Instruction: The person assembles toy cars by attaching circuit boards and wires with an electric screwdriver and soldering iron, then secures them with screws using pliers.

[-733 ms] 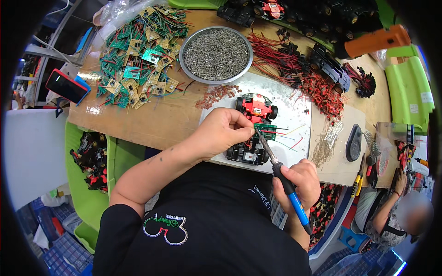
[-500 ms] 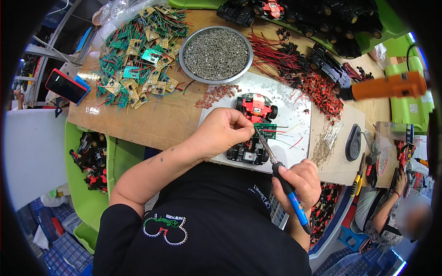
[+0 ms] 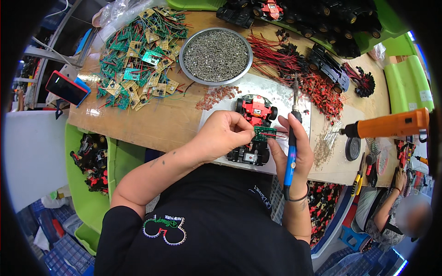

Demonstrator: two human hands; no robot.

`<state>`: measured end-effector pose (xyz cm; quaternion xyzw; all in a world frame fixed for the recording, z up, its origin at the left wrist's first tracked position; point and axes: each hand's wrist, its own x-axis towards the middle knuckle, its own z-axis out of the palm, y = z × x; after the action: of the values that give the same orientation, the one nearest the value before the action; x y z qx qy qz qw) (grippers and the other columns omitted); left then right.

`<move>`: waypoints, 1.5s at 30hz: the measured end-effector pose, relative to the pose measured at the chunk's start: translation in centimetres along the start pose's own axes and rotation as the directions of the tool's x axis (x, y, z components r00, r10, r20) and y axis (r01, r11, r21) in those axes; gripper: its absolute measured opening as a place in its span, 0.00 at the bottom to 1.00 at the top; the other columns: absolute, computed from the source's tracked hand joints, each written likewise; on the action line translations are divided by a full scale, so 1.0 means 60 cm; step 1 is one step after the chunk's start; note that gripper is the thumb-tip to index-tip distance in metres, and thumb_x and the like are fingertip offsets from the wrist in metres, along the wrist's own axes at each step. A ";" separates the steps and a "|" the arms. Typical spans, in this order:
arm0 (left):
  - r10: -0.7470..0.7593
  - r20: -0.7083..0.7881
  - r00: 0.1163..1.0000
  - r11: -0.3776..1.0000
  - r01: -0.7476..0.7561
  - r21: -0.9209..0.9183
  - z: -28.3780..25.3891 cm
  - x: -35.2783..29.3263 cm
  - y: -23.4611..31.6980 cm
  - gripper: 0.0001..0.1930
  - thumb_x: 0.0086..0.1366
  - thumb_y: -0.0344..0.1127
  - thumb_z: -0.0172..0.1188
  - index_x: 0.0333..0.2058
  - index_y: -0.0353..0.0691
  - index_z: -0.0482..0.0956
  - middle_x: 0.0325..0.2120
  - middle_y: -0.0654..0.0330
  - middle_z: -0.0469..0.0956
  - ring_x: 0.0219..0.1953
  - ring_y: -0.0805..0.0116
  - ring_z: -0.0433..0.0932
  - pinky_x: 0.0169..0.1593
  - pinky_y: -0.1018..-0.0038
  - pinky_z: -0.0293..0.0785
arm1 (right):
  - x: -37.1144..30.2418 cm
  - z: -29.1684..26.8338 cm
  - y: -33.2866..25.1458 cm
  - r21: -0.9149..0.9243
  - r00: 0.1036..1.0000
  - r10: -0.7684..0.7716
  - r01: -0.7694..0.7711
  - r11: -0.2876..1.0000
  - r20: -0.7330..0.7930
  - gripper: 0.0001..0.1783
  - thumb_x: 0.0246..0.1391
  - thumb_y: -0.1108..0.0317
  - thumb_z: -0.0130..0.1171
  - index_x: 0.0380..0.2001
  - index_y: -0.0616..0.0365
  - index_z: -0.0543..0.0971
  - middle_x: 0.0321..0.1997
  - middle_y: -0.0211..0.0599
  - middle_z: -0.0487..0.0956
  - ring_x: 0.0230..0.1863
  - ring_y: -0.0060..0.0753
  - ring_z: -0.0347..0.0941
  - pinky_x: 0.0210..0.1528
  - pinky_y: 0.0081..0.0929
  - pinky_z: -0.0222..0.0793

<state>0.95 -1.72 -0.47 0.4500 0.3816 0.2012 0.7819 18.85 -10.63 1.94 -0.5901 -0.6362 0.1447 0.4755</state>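
A red and black toy car chassis (image 3: 254,112) lies on a white sheet (image 3: 276,92) at the table's near edge. My left hand (image 3: 225,134) pinches a small green circuit board (image 3: 264,133) over the car's rear. My right hand (image 3: 294,147) grips a blue-handled soldering iron (image 3: 291,152), tip pointing up and away from the board, fingers also touching the board's right side.
A round metal dish of screws (image 3: 215,55) stands behind the car, with a heap of green circuit boards (image 3: 138,60) at left, red wired parts (image 3: 294,64) at right, and black toy cars (image 3: 322,14) at the back. An orange power screwdriver (image 3: 391,125) hangs right. Another person (image 3: 391,216) sits lower right.
My right hand has swung the soldering iron from pointing down at the car to pointing up, and moved up beside the board. The orange screwdriver has dropped lower at the right.
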 end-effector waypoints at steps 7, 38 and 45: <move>0.220 0.125 0.967 0.824 -0.253 0.507 0.000 -0.009 0.072 0.13 0.56 0.34 0.71 0.40 0.39 0.83 0.36 0.64 0.77 0.41 0.73 0.74 0.46 0.74 0.71 | 0.006 -0.008 0.001 0.094 0.982 0.134 -0.147 0.985 0.135 0.41 0.44 0.83 0.70 0.64 0.55 0.69 0.51 0.38 0.78 0.37 0.21 0.74 0.44 0.20 0.75; -0.058 0.057 0.997 0.990 0.050 0.132 -0.054 0.003 0.026 0.08 0.65 0.28 0.63 0.39 0.30 0.79 0.35 0.58 0.83 0.39 0.75 0.81 0.46 0.78 0.77 | -0.053 0.036 -0.007 0.116 0.972 0.233 -0.234 0.965 0.019 0.22 0.54 0.83 0.62 0.52 0.56 0.77 0.39 0.37 0.81 0.36 0.27 0.78 0.40 0.23 0.74; -0.133 0.234 0.963 0.991 0.122 0.060 -0.049 0.001 0.028 0.06 0.66 0.28 0.62 0.38 0.32 0.78 0.37 0.56 0.83 0.41 0.73 0.81 0.48 0.76 0.77 | -0.015 0.031 0.002 0.052 0.986 0.164 -0.166 0.985 0.037 0.19 0.61 0.82 0.54 0.55 0.59 0.75 0.42 0.39 0.81 0.40 0.24 0.78 0.40 0.20 0.76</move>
<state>-1.26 0.78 0.03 0.4626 0.3180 0.0867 0.8230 17.34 -10.68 0.52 -0.6250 -0.5887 0.2106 0.4674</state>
